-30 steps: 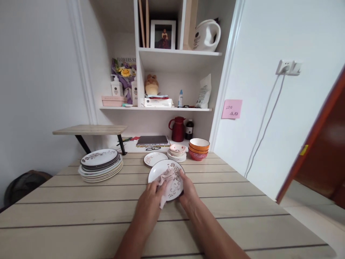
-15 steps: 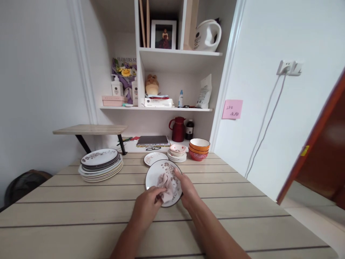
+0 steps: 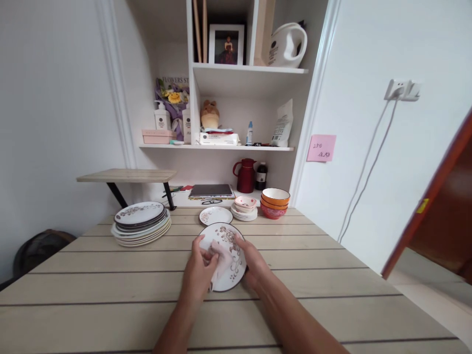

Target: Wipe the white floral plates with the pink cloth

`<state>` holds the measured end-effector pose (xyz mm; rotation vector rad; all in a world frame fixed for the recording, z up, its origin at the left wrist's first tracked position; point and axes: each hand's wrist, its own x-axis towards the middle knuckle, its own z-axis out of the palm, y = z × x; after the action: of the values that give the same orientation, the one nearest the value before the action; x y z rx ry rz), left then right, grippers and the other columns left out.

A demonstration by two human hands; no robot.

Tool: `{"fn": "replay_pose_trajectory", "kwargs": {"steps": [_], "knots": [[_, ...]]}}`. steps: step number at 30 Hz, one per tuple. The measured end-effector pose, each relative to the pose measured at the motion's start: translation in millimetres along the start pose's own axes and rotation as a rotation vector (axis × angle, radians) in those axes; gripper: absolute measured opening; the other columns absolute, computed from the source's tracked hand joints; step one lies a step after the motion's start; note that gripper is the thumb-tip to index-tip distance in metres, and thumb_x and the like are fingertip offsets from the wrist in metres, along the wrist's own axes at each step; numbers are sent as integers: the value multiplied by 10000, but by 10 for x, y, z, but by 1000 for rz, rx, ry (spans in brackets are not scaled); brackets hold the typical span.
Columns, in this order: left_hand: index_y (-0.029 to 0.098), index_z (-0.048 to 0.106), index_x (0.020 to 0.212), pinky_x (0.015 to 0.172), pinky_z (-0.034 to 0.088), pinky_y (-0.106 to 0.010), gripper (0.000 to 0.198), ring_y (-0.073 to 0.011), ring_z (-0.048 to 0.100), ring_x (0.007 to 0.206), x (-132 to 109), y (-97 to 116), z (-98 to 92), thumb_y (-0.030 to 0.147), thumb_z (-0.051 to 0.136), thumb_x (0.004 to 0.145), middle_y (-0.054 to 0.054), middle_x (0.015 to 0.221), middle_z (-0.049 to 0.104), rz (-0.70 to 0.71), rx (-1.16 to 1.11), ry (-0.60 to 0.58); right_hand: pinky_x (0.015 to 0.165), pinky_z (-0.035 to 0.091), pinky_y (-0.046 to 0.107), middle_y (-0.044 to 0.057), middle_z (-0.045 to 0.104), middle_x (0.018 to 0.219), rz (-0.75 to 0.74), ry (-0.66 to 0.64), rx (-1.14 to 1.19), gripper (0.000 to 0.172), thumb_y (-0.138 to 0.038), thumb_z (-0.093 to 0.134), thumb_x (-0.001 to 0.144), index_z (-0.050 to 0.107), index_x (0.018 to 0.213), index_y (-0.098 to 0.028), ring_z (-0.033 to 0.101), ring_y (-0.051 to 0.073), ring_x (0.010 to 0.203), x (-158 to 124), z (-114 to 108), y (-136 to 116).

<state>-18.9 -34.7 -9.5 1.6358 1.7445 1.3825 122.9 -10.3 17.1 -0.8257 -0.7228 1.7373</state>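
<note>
In the head view, above the plank table: a dark-rimmed floral plate, tilted, with its patterned face showing; cannot tell whether touching the table below. Clamped at the plate's right rim by the right hand, thumb on the face, other fingers mostly hidden behind. Across the plate's middle and lower left, a pale pink cloth, pinched at its left edge between thumb and curled fingers of the left hand; apart from these, at the plate's left rim, the index finger. Just beyond the plate, a smaller plate, flat on the table. Beyond the plate to the right, small bowls on a stack of saucers, and orange bowls on a red bowl. Left of the plate, well apart, a pile of plates. Far behind the plate, a dark red jug just beside a dark bottle
</note>
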Motion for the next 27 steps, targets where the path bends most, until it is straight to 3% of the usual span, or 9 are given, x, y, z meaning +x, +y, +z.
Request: {"fn": "replay_pose_trajectory", "kwargs": {"steps": [2,4,7,11,19,27], "knots": [[219,341,1369,614,455,-262,586,-144,591,641,-27,37,-22,297,532,820,26,798,602,22,55,-22,783,554,375,135,749,920,14,-2,8,392,-392,611,831,634,1093,-101,717,240,797,13,-10,12],[244,375,1355,664,467,-269,535,-152,610,728,-69,82,-33,278,521,842,2,887,603,74,142,19,787,554,374,137,749,920,20,-6,11,396,-398,608,833,636,1091,-99,717,241,805,22,-17,19],[258,524,1194,729,455,-253,324,-156,609,876,-132,148,-27,202,464,880,-24,1000,588,180,323,75,791,552,367,130,750,917,8,0,10,381,-387,614,831,639,1083,-103,715,237,809,19,-15,22],[284,638,1027,707,428,-206,269,-129,614,880,-164,186,-35,174,417,919,-15,1020,599,203,470,-7,793,550,365,123,753,891,11,23,15,357,-380,628,821,646,1054,-111,716,229,789,6,-6,22],[308,611,1223,756,445,-249,355,-157,611,967,-148,178,-47,375,380,961,-26,1085,641,259,434,-115,780,553,358,126,756,878,28,78,60,371,-388,593,841,650,1059,-92,718,225,769,47,-56,-40],[376,498,1335,729,433,-224,405,-139,600,941,-148,147,-14,322,466,935,-5,1039,623,264,507,-174,789,556,377,130,753,925,-2,105,71,377,-367,601,835,644,1089,-91,718,247,828,54,-62,-60]]}}
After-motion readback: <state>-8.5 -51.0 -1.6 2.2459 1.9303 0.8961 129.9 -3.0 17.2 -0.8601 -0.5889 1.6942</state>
